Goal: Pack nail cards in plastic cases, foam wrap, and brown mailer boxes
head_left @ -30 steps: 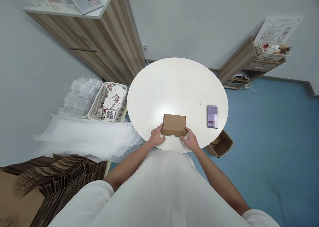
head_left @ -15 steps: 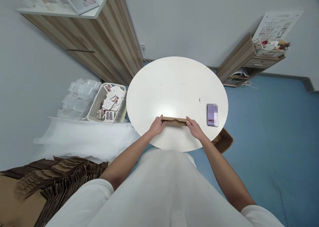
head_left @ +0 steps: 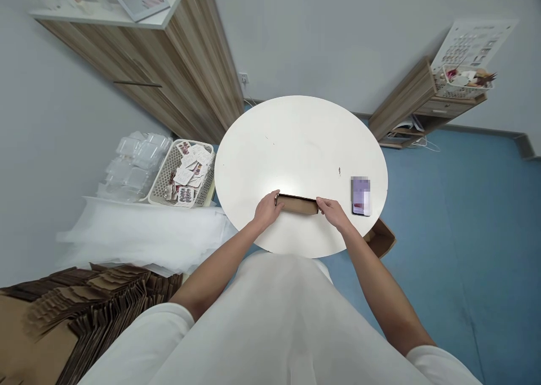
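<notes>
A small brown cardboard box [head_left: 298, 204] stands on its edge on the round white table [head_left: 296, 142], near the front rim. My left hand [head_left: 267, 211] grips its left end with curled fingers. My right hand [head_left: 333, 212] grips its right end the same way. Only the narrow side of the box faces me. A phone [head_left: 360, 195] lies flat on the table just right of my right hand.
A white basket of small cards [head_left: 184, 172] and clear plastic trays [head_left: 135, 159] sit at the left. Stacked flat cardboard blanks [head_left: 80, 312] lie at the lower left. An open brown box [head_left: 380, 239] rests on the blue floor under the table's right edge. Wooden cabinets [head_left: 177, 69] stand behind.
The box lay flat with its top showing one second ago. Both hands have tipped it up onto its edge and moved it slightly farther onto the table.
</notes>
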A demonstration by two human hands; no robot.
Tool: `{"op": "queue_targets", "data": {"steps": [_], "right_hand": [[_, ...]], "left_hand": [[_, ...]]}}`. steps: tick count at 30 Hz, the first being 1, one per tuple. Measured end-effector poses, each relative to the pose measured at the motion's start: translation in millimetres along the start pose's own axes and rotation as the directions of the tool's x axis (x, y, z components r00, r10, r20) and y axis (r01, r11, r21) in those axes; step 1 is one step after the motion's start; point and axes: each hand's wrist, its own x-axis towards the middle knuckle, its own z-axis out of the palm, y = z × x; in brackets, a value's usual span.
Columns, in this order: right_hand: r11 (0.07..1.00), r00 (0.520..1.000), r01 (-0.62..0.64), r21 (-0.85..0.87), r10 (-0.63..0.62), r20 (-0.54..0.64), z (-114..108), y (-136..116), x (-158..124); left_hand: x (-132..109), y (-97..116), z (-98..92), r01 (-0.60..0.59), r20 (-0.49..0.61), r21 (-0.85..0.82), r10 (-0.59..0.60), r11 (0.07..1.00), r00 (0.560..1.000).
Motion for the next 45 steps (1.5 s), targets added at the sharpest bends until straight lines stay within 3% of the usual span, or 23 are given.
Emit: {"op": "queue_targets", "data": {"steps": [7,11,17,22,28,34,39,45], "right_hand": [[0.987,0.994,-0.112,0.118,0.109,0.031,-4,4,-3],[0.984,0.994,-0.106,0.145,0.100,0.045,-6,5,-3],[0.968,0.991,-0.131,0.212,0.123,0.051,-2,7,-2],[0.945,0.979,-0.201,0.257,0.184,0.089,2,16,-1],[0.945,0.976,-0.210,0.251,0.190,0.104,11,28,-6],[0.953,0.989,-0.146,0.264,0.143,0.030,18,28,-8],[0.961,0.997,-0.038,0.273,0.056,-0.060,23,29,-12],[0.898,0.987,-0.009,0.440,0.078,-0.139,41,50,-17]], "left_hand": [[-5,3,-12.5,0.061,0.054,-0.139,-0.054,0.988,0.997],[-3,0,-14.6,0.103,0.066,-0.225,-0.090,0.969,0.994],[7,-12,-15.2,0.233,0.175,-0.290,-0.189,0.928,0.966],[10,-23,-18.0,0.293,0.313,-0.364,-0.181,0.884,0.932],[2,-29,-15.9,0.284,0.357,-0.357,-0.151,0.890,0.922],[0,-27,-12.2,0.241,0.330,-0.398,-0.107,0.885,0.938],[-3,-27,-1.4,0.191,0.203,-0.411,-0.114,0.891,0.973],[-18,-24,22.3,0.280,0.167,-0.439,-0.228,0.854,0.959]]}}
